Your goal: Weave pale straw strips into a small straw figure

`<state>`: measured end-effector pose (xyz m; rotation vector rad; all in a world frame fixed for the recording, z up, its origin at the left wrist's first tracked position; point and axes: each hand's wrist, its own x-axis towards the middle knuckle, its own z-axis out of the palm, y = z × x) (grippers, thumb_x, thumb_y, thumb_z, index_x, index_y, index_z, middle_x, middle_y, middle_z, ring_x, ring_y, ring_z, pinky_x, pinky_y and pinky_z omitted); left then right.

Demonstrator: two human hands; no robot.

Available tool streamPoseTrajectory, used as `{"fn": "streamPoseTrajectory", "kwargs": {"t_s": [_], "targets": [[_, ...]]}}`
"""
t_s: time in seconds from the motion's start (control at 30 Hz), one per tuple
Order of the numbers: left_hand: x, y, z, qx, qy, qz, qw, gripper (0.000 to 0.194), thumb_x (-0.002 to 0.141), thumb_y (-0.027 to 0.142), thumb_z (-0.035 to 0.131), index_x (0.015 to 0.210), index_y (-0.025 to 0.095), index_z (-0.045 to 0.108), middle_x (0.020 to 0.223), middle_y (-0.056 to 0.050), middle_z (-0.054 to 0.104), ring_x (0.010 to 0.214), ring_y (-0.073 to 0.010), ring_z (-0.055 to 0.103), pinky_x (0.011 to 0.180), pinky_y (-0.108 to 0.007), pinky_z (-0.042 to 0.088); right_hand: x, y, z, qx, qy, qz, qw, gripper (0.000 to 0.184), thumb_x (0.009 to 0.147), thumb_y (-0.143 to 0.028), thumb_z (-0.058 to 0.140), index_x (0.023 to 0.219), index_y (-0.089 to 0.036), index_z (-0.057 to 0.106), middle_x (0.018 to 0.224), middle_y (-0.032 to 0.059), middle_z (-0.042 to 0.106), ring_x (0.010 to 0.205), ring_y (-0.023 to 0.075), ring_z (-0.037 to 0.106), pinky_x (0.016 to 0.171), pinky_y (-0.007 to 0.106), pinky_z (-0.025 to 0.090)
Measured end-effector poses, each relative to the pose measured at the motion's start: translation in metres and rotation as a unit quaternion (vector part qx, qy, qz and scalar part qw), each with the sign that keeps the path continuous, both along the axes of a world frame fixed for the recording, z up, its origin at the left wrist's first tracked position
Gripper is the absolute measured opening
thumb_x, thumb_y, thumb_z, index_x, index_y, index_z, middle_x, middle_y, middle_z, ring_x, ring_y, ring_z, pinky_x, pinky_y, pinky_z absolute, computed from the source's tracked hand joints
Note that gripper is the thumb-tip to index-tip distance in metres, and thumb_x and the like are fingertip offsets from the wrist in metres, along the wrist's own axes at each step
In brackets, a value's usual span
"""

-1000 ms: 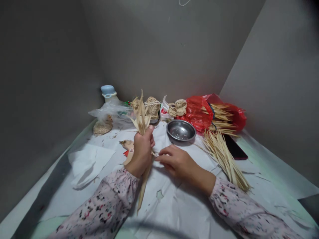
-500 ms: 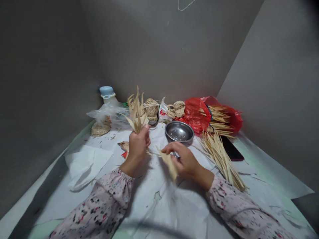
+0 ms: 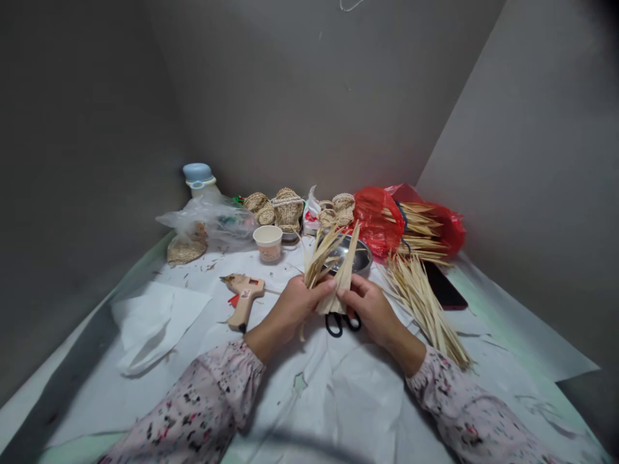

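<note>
A: Bowl [image 3: 362, 258] as landmark. Hands?
B: Left hand [image 3: 298, 298], near side of bowl, a bit left: fingers closed round a husk bundle [image 3: 319, 258], tips fanned up. Right hand [image 3: 376, 310], near side too: thumb and finger pinching a wide husk piece [image 3: 345, 274], upright in front of the bowl. Left thumb is right at its base.
A: Scissors [image 3: 334, 325]?
B: Black loops below the hands, nearer the wearer than the bowl. Held or lying on the bench [image 3: 367, 412], can't tell.
A: Rest?
B: Paper cup [image 3: 269, 248] left of bowl, glue gun [image 3: 246, 299] left and nearer, loose strips [image 3: 428, 309] right and nearer, phone [image 3: 445, 287] beyond them.
A: Risks?
B: My guess: dry husk could split if that pinch twists it. A loose left grip could let thin strips slide out, maybe into the bowl. Fanned tips could snag its rim. If the scissors hang from fingers, a shift could drop them or nick the husk. Wide left swing could tip the cup.
</note>
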<state>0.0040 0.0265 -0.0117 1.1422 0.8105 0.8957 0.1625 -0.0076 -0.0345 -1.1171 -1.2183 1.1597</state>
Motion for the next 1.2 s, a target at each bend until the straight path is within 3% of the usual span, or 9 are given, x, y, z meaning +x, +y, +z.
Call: {"fn": "streamPoseTrajectory", "kwargs": {"t_s": [0.17, 0.4, 0.57, 0.77, 0.87, 0.97, 1.07, 1.2], "targets": [[-0.002, 0.004, 0.002, -0.027, 0.005, 0.028, 0.999, 0.034, 0.065, 0.028, 0.079, 0.093, 0.011, 0.069, 0.076, -0.006, 0.069, 0.061, -0.0136, 0.058, 0.055, -0.023, 0.042, 0.007, 0.003, -0.003, -0.012, 0.074, -0.022, 0.997, 0.026, 0.071, -0.035, 0.074, 0.088, -0.018, 0.063, 0.073, -0.0015, 0.062, 0.057, 0.0107, 0.050, 0.050, 0.021, 0.037], [-0.008, 0.012, -0.002, 0.001, 0.019, 0.070, 0.997, 0.025, 0.066, 0.029, 0.079, 0.076, 0.014, 0.062, 0.054, 0.006, 0.049, 0.044, -0.0053, 0.036, 0.042, -0.018, 0.025, 0.006, 0.003, 0.007, -0.010, 0.184, -0.055, 0.981, 0.027, 0.067, -0.031, 0.078, 0.076, -0.019, 0.056, 0.060, -0.0065, 0.050, 0.050, 0.0078, 0.040, 0.049, 0.020, 0.033], [-0.011, 0.014, -0.002, 0.005, 0.025, 0.073, 0.997, 0.028, 0.065, 0.031, 0.079, 0.079, 0.014, 0.062, 0.058, 0.006, 0.047, 0.046, -0.0047, 0.035, 0.043, -0.018, 0.023, 0.004, 0.002, 0.005, 0.021, 0.210, -0.070, 0.975, 0.023, 0.069, -0.027, 0.075, 0.078, -0.019, 0.056, 0.066, -0.0054, 0.053, 0.056, 0.0096, 0.046, 0.055, 0.021, 0.039], [-0.010, 0.012, 0.004, 0.006, 0.033, 0.096, 0.995, 0.025, 0.065, 0.028, 0.078, 0.080, 0.014, 0.063, 0.055, 0.007, 0.048, 0.044, -0.0042, 0.034, 0.043, -0.019, 0.024, 0.004, 0.001, 0.007, 0.029, 0.242, -0.095, 0.965, 0.019, 0.066, -0.020, 0.070, 0.076, -0.021, 0.054, 0.062, -0.0070, 0.054, 0.053, 0.0090, 0.046, 0.051, 0.020, 0.038], [-0.010, 0.010, 0.009, 0.005, 0.017, 0.077, 0.997, 0.030, 0.065, 0.027, 0.079, 0.089, 0.013, 0.067, 0.063, 0.003, 0.057, 0.048, -0.0049, 0.042, 0.046, -0.018, 0.030, 0.004, 0.000, 0.010, 0.019, 0.236, -0.051, 0.970, 0.022, 0.067, -0.021, 0.068, 0.088, -0.021, 0.059, 0.073, -0.0038, 0.062, 0.059, 0.0118, 0.053, 0.056, 0.023, 0.043], [-0.008, 0.005, 0.014, -0.033, -0.022, 0.006, 0.999, 0.042, 0.063, 0.030, 0.081, 0.099, 0.012, 0.068, 0.076, -0.004, 0.066, 0.060, -0.0112, 0.057, 0.055, -0.022, 0.041, 0.004, -0.002, 0.009, -0.018, 0.205, 0.044, 0.978, 0.034, 0.066, -0.021, 0.065, 0.101, -0.019, 0.063, 0.083, 0.0014, 0.068, 0.066, 0.0158, 0.060, 0.064, 0.028, 0.047], [-0.006, 0.001, 0.015, -0.055, -0.035, -0.043, 0.997, 0.043, 0.062, 0.034, 0.082, 0.096, 0.011, 0.069, 0.079, -0.007, 0.068, 0.067, -0.0161, 0.062, 0.060, -0.026, 0.046, 0.004, -0.004, 0.004, -0.044, 0.157, 0.114, 0.980, 0.039, 0.065, -0.017, 0.062, 0.104, -0.018, 0.065, 0.085, 0.0024, 0.068, 0.068, 0.0166, 0.060, 0.066, 0.029, 0.048], [-0.008, 0.007, 0.011, -0.032, -0.029, 0.022, 0.999, 0.034, 0.062, 0.031, 0.083, 0.085, 0.011, 0.068, 0.063, 0.001, 0.057, 0.049, -0.0062, 0.046, 0.046, -0.018, 0.034, 0.007, -0.004, -0.002, -0.035, 0.094, 0.128, 0.987, 0.041, 0.065, -0.014, 0.058, 0.105, -0.019, 0.066, 0.084, 0.0006, 0.067, 0.072, 0.0161, 0.058, 0.064, 0.026, 0.045]]}}
